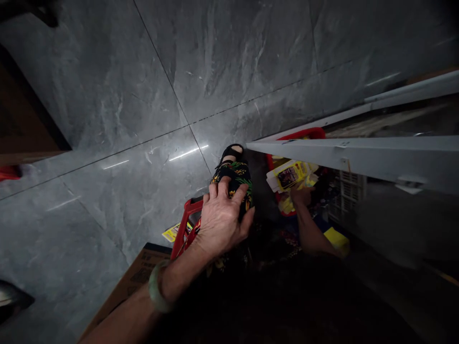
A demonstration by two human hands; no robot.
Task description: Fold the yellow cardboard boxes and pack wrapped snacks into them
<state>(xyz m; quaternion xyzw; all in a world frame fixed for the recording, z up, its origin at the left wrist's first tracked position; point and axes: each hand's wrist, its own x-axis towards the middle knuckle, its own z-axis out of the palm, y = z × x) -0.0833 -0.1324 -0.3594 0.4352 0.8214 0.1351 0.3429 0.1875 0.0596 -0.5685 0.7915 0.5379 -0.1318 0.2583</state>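
Floor: grey marble tiles [107,95], pale white veining, thin dark joint lines. Centre: black fabric [233,179] with green leaf and yellow floral print. Just left of it, red plastic basket [186,224]. Far right, second red basket [301,134], holding yellow packets [292,174] with red and dark printing. Right: pale blue-grey metal shelf edge [358,157]. Near left: plain brown cardboard box [136,282], dark blue edge. Near right: solid yellow block [337,241]. Pale green bangle [156,286].

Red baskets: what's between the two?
Head view: black floral cloth lies between the near red basket and the far red basket, with the left hand on it.
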